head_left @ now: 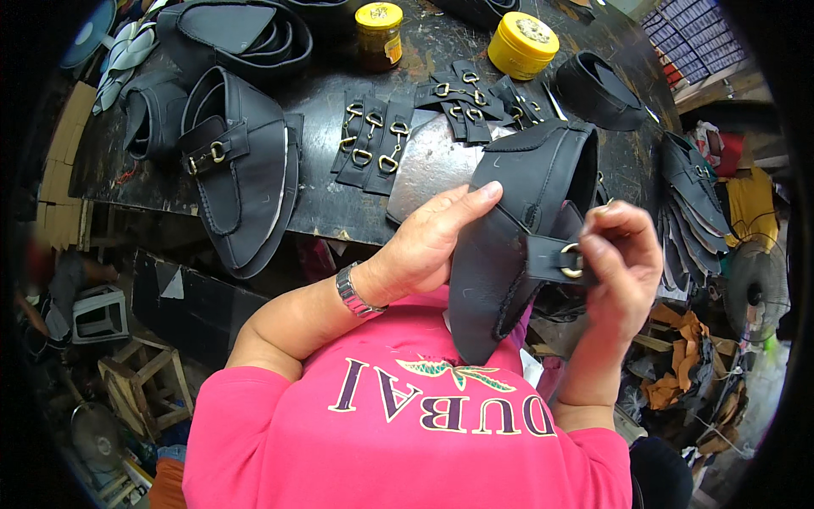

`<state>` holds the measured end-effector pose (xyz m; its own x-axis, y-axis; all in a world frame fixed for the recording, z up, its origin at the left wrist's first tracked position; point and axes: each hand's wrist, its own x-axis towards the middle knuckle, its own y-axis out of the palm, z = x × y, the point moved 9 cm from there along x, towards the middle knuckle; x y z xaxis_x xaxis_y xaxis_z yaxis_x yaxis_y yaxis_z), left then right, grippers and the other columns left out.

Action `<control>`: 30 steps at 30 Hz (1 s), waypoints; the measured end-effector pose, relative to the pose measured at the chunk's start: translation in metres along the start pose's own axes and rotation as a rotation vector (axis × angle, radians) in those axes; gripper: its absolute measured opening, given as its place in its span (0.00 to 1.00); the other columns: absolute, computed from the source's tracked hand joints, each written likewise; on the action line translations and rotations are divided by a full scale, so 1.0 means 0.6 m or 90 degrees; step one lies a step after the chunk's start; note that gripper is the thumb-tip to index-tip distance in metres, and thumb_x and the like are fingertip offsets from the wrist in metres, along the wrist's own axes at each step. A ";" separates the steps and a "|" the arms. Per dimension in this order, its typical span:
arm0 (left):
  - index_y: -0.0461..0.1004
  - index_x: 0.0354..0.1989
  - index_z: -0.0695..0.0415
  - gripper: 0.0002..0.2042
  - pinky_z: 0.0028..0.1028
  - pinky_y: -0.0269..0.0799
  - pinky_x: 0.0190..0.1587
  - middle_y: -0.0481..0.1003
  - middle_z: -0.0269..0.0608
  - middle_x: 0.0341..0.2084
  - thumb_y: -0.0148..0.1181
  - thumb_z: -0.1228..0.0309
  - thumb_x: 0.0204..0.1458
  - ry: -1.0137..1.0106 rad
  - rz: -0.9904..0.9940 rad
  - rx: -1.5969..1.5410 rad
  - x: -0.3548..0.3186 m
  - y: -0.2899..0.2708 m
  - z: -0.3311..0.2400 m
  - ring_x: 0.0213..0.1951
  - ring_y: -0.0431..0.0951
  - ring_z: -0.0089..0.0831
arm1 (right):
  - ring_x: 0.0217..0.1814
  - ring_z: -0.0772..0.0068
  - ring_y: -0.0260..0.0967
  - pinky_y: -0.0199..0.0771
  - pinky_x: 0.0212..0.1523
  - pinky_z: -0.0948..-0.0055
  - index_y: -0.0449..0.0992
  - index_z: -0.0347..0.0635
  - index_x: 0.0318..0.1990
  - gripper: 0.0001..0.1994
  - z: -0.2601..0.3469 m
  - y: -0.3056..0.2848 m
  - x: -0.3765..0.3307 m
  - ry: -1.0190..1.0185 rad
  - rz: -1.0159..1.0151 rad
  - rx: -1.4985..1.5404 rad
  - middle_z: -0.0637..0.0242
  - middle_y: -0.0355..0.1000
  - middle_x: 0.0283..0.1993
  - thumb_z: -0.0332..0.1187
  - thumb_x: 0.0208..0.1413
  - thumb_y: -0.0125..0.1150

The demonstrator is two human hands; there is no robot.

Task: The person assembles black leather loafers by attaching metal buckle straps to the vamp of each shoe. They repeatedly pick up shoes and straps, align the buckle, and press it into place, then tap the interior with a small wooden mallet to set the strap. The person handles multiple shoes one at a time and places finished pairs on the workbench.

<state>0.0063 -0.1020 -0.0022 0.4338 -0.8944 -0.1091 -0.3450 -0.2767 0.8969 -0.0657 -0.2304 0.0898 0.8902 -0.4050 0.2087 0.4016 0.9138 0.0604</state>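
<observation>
A black leather shoe upper [536, 161] is raised over the table's near edge, in front of my pink shirt. My left hand [437, 237] grips its side, thumb on the outer face, fingers behind it. Across the upper lies a black strap [544, 257] with a gold-coloured metal ring. My right hand [626, 263], slightly blurred, has its thumb and fingers closed at the ring and the strap's far end, which they hide. Similar black straps with metal bits [373, 144] lie in a row beyond my left hand. A metal slab [431, 168] rests behind the upper.
Finished-looking uppers with straps [242, 170] sit at the table's left. More straps [462, 97] are piled behind the slab. A glass jar with yellow lid [379, 38] and a yellow tub [523, 47] stand farther back. Stacked uppers [691, 212] hang over the right edge, near a fan [755, 288].
</observation>
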 end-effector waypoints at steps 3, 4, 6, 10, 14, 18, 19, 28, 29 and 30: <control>0.68 0.56 0.65 0.18 0.30 0.77 0.50 0.77 0.46 0.47 0.47 0.63 0.66 0.033 0.003 0.025 -0.013 0.006 -0.008 0.46 0.79 0.29 | 0.34 0.81 0.66 0.66 0.38 0.82 0.76 0.35 0.44 0.19 0.004 0.033 -0.023 -0.018 0.014 -0.183 0.69 0.71 0.37 0.22 0.41 0.72; 0.68 0.56 0.65 0.18 0.30 0.77 0.49 0.77 0.45 0.47 0.48 0.64 0.66 0.038 -0.001 0.031 -0.015 0.004 -0.010 0.46 0.79 0.29 | 0.33 0.81 0.64 0.65 0.36 0.82 0.76 0.35 0.44 0.21 0.019 0.045 -0.025 -0.094 0.027 -0.295 0.70 0.71 0.36 0.23 0.39 0.74; 0.69 0.55 0.64 0.16 0.29 0.78 0.48 0.77 0.45 0.47 0.49 0.65 0.65 0.047 -0.009 0.040 -0.017 0.001 -0.011 0.45 0.80 0.28 | 0.31 0.79 0.64 0.64 0.32 0.79 0.76 0.35 0.41 0.21 0.021 0.058 -0.027 -0.114 0.041 -0.401 0.68 0.71 0.34 0.24 0.36 0.76; 0.69 0.55 0.64 0.16 0.29 0.78 0.48 0.77 0.44 0.46 0.51 0.67 0.65 0.053 -0.005 0.048 -0.018 -0.001 -0.009 0.45 0.79 0.28 | 0.29 0.78 0.65 0.63 0.32 0.78 0.75 0.35 0.31 0.13 0.026 0.069 -0.031 -0.057 0.104 -0.392 0.68 0.72 0.28 0.21 0.37 0.73; 0.69 0.55 0.64 0.15 0.28 0.78 0.49 0.76 0.43 0.46 0.51 0.68 0.64 0.069 -0.012 0.119 -0.020 0.004 -0.007 0.45 0.79 0.27 | 0.28 0.77 0.64 0.63 0.32 0.77 0.74 0.35 0.26 0.10 0.045 0.053 -0.038 -0.075 0.017 -0.217 0.69 0.70 0.24 0.16 0.37 0.71; 0.69 0.55 0.63 0.14 0.26 0.77 0.48 0.76 0.41 0.46 0.52 0.70 0.64 0.094 -0.018 0.165 -0.026 0.007 -0.013 0.45 0.78 0.25 | 0.32 0.78 0.65 0.63 0.37 0.78 0.74 0.36 0.30 0.12 0.013 0.044 -0.033 -0.054 -0.036 -0.158 0.68 0.71 0.28 0.12 0.40 0.68; 0.69 0.55 0.63 0.14 0.25 0.77 0.48 0.76 0.41 0.46 0.51 0.70 0.64 0.095 -0.021 0.178 -0.027 0.007 -0.013 0.45 0.78 0.24 | 0.32 0.78 0.65 0.63 0.37 0.78 0.74 0.36 0.30 0.12 0.007 0.044 -0.031 -0.057 -0.036 -0.156 0.68 0.71 0.29 0.12 0.41 0.68; 0.69 0.56 0.63 0.15 0.24 0.76 0.48 0.76 0.40 0.46 0.51 0.70 0.65 0.094 -0.016 0.185 -0.027 0.008 -0.012 0.45 0.77 0.22 | 0.32 0.79 0.64 0.62 0.36 0.80 0.74 0.36 0.31 0.11 -0.009 0.039 -0.031 -0.047 -0.016 -0.125 0.68 0.71 0.29 0.13 0.42 0.68; 0.69 0.56 0.63 0.15 0.24 0.76 0.48 0.76 0.40 0.46 0.51 0.70 0.65 0.093 -0.015 0.182 -0.027 0.008 -0.011 0.46 0.77 0.22 | 0.32 0.79 0.64 0.62 0.36 0.80 0.74 0.36 0.31 0.11 -0.009 0.039 -0.030 -0.049 -0.014 -0.130 0.68 0.71 0.29 0.14 0.42 0.68; 0.69 0.56 0.63 0.15 0.24 0.76 0.48 0.76 0.40 0.46 0.51 0.69 0.65 0.093 -0.011 0.175 -0.027 0.009 -0.011 0.46 0.77 0.22 | 0.32 0.79 0.64 0.62 0.36 0.80 0.74 0.36 0.31 0.11 -0.008 0.040 -0.030 -0.055 -0.011 -0.132 0.68 0.71 0.29 0.14 0.42 0.68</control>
<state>0.0031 -0.0868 0.0072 0.5497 -0.8343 -0.0427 -0.5397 -0.3937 0.7441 -0.0710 -0.2011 0.0829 0.8647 -0.4083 0.2926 0.4601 0.8776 -0.1350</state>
